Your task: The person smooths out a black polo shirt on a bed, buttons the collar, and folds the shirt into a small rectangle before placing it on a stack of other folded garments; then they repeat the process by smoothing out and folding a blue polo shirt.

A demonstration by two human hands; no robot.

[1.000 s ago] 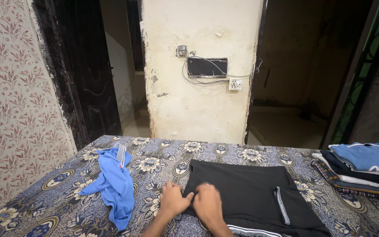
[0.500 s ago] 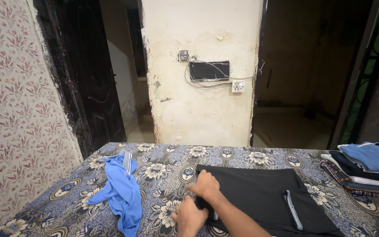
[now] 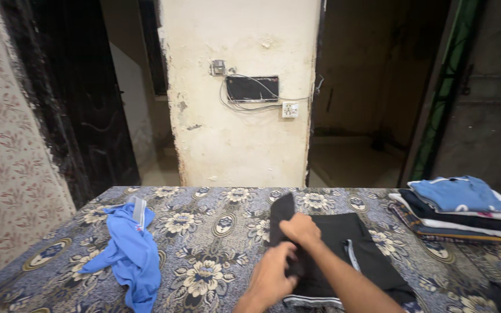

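While the right hand (image 3: 300, 228) pinched a raised flap of the black fabric garment with a pale stripe (image 3: 352, 261), the left hand (image 3: 271, 277) pressed it flat, fingers together, on the floral-patterned cloth-covered table (image 3: 215, 232), right of a crumpled blue shirt (image 3: 127, 255).

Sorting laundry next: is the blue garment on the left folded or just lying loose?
Loose. The blue garment lies crumpled and unfolded on the patterned cloth, apart from both hands.
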